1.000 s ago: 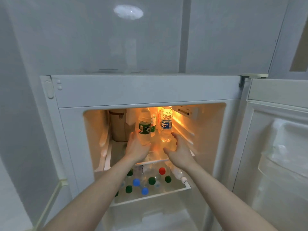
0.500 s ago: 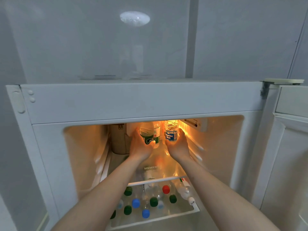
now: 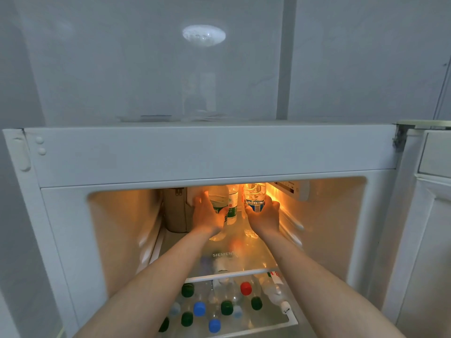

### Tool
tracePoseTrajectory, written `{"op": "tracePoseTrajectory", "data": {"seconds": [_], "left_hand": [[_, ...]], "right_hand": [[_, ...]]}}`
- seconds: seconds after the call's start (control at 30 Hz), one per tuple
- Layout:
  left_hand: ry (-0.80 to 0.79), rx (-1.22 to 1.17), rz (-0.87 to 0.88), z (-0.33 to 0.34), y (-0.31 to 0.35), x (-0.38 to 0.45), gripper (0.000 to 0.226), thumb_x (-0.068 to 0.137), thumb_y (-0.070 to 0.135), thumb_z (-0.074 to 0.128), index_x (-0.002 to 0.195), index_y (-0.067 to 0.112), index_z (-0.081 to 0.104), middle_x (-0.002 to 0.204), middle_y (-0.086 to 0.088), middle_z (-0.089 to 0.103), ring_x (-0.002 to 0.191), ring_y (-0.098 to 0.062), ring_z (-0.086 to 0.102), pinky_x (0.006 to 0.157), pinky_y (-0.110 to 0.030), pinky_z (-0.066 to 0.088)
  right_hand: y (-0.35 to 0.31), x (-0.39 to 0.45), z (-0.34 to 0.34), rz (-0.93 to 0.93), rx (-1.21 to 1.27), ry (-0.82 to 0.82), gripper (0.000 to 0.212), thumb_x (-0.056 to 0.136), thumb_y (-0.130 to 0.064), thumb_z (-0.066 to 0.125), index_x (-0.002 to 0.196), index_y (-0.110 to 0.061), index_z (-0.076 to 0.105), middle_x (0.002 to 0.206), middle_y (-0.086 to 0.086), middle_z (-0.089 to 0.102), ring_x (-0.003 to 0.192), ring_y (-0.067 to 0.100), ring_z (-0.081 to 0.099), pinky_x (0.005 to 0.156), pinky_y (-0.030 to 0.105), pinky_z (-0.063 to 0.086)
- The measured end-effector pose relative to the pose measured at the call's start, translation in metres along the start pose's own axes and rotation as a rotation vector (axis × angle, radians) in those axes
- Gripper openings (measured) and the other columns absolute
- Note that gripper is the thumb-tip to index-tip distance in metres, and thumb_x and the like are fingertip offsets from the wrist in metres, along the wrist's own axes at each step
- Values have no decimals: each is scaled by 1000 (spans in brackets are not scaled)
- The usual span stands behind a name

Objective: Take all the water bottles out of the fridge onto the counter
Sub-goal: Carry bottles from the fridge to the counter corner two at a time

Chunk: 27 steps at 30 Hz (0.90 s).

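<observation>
Head view was the only one we had, and it looked forward and down into the open fridge (image 3: 219,154). We reached with both our bare arms deep onto the upper glass shelf (image 3: 244,254), where a warm orange light shone.

Our left hand (image 3: 207,215) was wrapped around a bottle with a green label (image 3: 218,196); the fingers curled around its left side and the thumb lay on the front. Our right hand (image 3: 264,215) gripped a bottle with a blue label (image 3: 255,196), the fingers curled around its right side. Both bottles stood upright near the back of the shelf, and their bottoms showed below our hands. We could not tell if they touched the glass or were a little lifted. Between the two bottles stood a third bottle (image 3: 233,206), also with a green label, just beside our left thumb.

At the left of the shelf a tan container (image 3: 175,211) stood against the back wall, close to our left hand.

Under the glass shelf we saw a drawer (image 3: 292,322) filled with many more bottles standing upright. Their caps pointed to us: several green caps (image 3: 227,307), some blue caps (image 3: 199,309) and one red cap (image 3: 245,288). One bottle with a white cap (image 3: 275,295) lay tilted at the right side of the drawer.

At the far right the fridge door (image 3: 429,215) stood open.
</observation>
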<state>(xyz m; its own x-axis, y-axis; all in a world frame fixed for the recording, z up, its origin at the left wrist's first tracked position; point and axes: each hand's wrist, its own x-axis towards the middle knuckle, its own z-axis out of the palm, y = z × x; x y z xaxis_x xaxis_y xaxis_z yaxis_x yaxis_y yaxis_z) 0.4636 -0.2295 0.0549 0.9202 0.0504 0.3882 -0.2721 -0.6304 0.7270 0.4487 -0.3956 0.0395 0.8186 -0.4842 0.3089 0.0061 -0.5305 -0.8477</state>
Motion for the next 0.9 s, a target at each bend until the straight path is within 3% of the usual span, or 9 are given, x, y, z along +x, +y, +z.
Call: {"op": "tracePoseTrajectory", "data": {"seconds": [0.13,0.23,0.37,0.47,0.53,0.7,0.9], "left_hand": [[6,-29,-11,-2,-3,-1,73,82,35,84,138,13,41,136,-9,43,122,-27,55,103,-38,49],[-21,-129,-19,-8,-2,-9,71,82,24,85,135,13,40,123,-2,53,107,-19,57,89,-31,50],[-51,-153,21,-18,-1,-29,71,81,23,85,133,16,37,113,5,57,102,-19,62,86,-34,52],[-51,-109,98,-25,-5,-48,69,78,27,86,130,19,41,119,3,56,103,-15,57,83,-32,48],[-34,-55,168,-28,-10,-59,67,78,28,85,131,21,45,124,3,54,109,-15,55,90,-34,48],[-29,-82,176,-43,-20,-89,67,76,33,87,131,30,49,126,7,57,118,-14,57,98,-38,50],[-23,-214,168,-72,-17,-137,75,75,20,90,136,32,47,135,10,55,123,-6,50,101,-22,38]], "right_hand": [[-1,-10,-6,-73,92,-51,62,89,-31,78,139,-17,45,130,2,55,106,18,59,87,31,53],[-4,-27,-13,-121,78,-125,56,89,-30,77,132,-23,41,110,-8,60,93,16,60,78,31,51],[-5,-52,-21,-196,3,-138,51,88,-28,74,125,-26,39,111,-2,67,97,26,67,69,30,44],[-5,-73,-26,-255,-26,-133,48,89,-24,72,130,-23,47,123,3,66,107,28,65,77,32,48],[-6,-88,-30,-280,-20,-123,42,89,-24,73,123,-31,50,121,0,66,109,24,65,82,34,51],[-13,-120,-37,-298,11,-72,44,87,-24,76,112,-41,44,112,-9,64,106,17,64,75,26,44],[-16,-156,-47,-229,148,-74,57,84,-25,81,131,-34,50,125,-11,65,118,13,62,102,44,54]]}}
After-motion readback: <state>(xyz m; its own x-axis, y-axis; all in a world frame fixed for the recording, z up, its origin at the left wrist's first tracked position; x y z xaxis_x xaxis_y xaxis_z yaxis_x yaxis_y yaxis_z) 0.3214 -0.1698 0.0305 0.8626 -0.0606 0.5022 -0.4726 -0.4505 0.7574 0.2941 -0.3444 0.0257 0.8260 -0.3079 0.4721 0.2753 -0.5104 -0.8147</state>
